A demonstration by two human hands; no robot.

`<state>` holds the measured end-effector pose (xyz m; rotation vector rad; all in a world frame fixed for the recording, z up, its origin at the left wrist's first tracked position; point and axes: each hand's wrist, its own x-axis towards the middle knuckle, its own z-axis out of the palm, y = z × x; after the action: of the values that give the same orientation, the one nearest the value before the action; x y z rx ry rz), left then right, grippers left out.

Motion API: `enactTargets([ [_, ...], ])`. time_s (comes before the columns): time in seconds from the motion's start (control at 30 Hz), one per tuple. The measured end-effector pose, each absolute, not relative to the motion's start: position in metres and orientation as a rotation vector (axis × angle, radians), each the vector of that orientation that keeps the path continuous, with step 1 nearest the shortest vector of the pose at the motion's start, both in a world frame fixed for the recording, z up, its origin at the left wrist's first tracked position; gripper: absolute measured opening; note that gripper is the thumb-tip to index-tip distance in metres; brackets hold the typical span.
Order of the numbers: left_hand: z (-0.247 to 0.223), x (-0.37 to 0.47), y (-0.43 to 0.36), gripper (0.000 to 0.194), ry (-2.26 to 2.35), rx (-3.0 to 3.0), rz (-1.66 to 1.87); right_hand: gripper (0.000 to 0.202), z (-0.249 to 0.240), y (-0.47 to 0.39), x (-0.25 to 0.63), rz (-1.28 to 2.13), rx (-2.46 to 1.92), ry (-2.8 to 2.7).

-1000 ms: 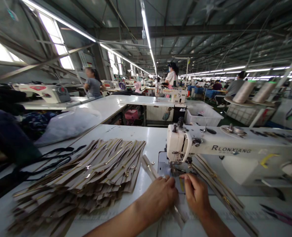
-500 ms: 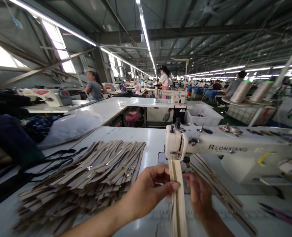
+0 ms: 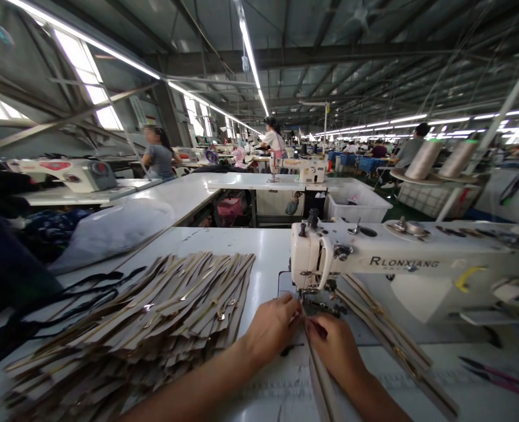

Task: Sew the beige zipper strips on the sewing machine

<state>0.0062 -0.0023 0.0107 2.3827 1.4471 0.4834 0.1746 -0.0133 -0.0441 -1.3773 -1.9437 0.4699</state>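
Just in front of the needle area of a white sewing machine (image 3: 400, 258), both hands pinch the upper end of a beige zipper strip (image 3: 320, 375), which hangs toward the near edge. My left hand (image 3: 275, 328) has its fingers closed on the strip, close to the presser foot. Touching the strip from the right is my right hand (image 3: 335, 346), fingers closed on it too. The fingertips hide the strip's top end. A big pile of zippers (image 3: 154, 322) with metal pulls lies to the left. More zipper strips (image 3: 400, 351) lie right of my right hand.
Pink-handled snips (image 3: 501, 378) lie at the right. Dark straps (image 3: 84, 293) and a white plastic bag (image 3: 119, 228) are at the left. A white bin (image 3: 358, 202) stands behind the machine. Thread cones (image 3: 424, 159) rise at the right. Several people work farther back.
Both hands have moved to the machine's needle area and come together on the strip. The strip's upper end has lowered and turned, and its broad face no longer shows. The view has shifted slightly.
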Motion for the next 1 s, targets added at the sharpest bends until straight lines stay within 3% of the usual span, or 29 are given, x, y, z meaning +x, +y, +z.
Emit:
enactTargets([
  [0.3, -0.018, -0.001, 0.014, 0.021, 1.178, 2.695, 0.557, 0.026, -0.048, -0.012, 0.172, 0.330, -1.460, -1.961],
  [1.0, 0.000, 0.004, 0.013, 0.016, 1.122, 2.725, 0.421, 0.022, -0.039, -0.015, 0.168, 0.072, -1.540, -2.128],
])
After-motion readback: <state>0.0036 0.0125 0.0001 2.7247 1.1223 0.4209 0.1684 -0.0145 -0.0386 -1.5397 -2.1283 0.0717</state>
